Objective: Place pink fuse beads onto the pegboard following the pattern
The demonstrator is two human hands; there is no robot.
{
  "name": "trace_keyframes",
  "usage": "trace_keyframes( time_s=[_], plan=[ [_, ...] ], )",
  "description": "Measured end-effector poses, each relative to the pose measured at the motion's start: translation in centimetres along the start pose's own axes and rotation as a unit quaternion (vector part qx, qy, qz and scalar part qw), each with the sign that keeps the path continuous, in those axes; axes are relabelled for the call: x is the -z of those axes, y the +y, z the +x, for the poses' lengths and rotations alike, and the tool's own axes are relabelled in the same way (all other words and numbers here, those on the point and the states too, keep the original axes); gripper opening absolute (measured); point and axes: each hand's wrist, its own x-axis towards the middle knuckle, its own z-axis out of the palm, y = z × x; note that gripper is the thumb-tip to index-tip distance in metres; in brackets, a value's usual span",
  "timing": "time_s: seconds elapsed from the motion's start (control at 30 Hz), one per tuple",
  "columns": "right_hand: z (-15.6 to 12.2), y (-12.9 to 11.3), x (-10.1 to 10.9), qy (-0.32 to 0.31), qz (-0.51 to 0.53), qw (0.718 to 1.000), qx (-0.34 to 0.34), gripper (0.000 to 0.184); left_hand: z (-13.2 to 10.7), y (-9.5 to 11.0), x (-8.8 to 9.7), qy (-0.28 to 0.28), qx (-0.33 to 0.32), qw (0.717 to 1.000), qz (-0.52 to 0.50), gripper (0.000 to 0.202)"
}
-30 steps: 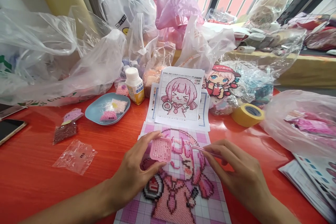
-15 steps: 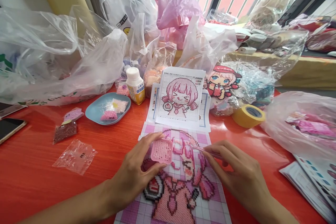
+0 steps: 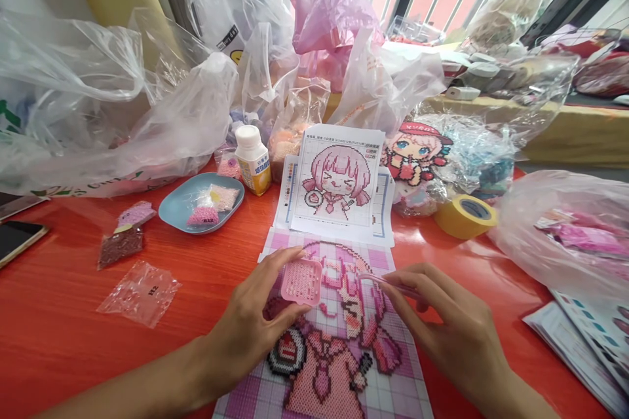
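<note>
Hardly anything moved: fingers of my left hand (image 3: 246, 334) clamp the pink bead tray (image 3: 301, 281) over the bead picture (image 3: 339, 360); my right hand (image 3: 452, 334) pinches tweezers (image 3: 388, 283) close by, within easy reach.

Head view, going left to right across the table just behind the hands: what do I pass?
Phone → dark bead bag → blue plate → white bottle → printed pattern sheet → yellow tape roll → plastic bag of pink packets.

bead picture (image 3: 334, 366): bottom cut off by edge | phone (image 3: 17, 240): cut by left edge
</note>
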Motion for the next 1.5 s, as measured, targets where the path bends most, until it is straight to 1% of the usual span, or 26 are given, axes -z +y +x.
trace_keyframes(
  time_s=[0.33, 0.67, 0.8, 1.13, 1.5],
  plan=[
    [-0.29, -0.91, -0.76, -0.056, 0.031, 0.998, 0.028, 0.005, 0.03, -0.06, -0.07, 0.031, 0.026, 0.999, 0.008, 0.052],
    [-0.1, -0.87, -0.94, -0.037, -0.005, 0.998, 0.047, 0.005, 0.03, 0.27, -0.13, 0.014, -0.005, 1.0, -0.002, 0.054],
    [-0.11, -0.89, -0.95, -0.044, -0.001, 0.998, 0.047, 0.005, -0.05, 0.35, -0.09, 0.006, -0.004, 1.0, -0.001, 0.055],
    [0.01, -1.04, -1.01, -0.034, -0.023, 0.997, 0.061, 0.006, -0.14, 0.12, -0.04, -0.003, 0.003, 1.0, -0.009, 0.058],
    [-0.04, -0.86, -1.04, -0.038, -0.02, 0.997, 0.058, 0.008, -0.38, -0.01, -0.28, 0.002, 0.009, 0.999, -0.035, 0.055]
  ],
)
